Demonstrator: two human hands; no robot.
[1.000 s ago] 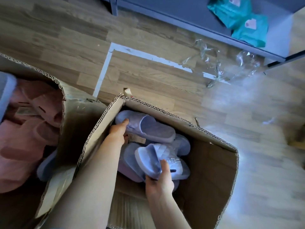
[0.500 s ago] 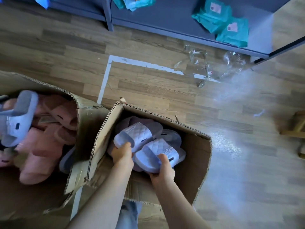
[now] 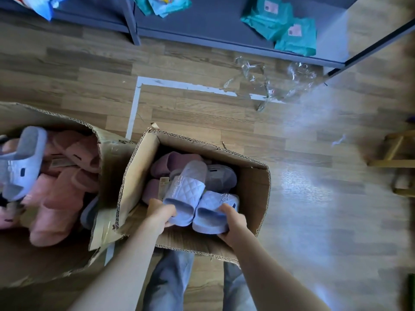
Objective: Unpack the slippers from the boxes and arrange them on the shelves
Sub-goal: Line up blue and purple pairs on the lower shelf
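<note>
Right now you have a pale blue pair in hand. Your left hand grips the first slipper, the one with the quilted strap, at its near end. The second slipper lies just beside it, touching, and your right hand is curled round its outer edge with the thumb on top. Both sit over the near side of the open box, above the mauve slippers packed beneath. I cannot tell whether the first slipper's far end is clear of that pile or rests on it.

So you look to be at the lifting-out step, with the pair matched but not yet out of the carton. Next, raise both straight up past the cardboard rim and keep them side by side so they go down as a pair. Then carry them forward to the grey shelf across the floor.

That shelf already holds teal packets toward its right end. The bare stretch between them and the upright post seems the likeliest spot. Crumpled clear plastic lies on the floorboards just in front of the shelf, so mind your footing as you step over.

Plenty appears left to do. The second box at your left is heaped with pink slippers, with one more blue slipper on top.
</note>
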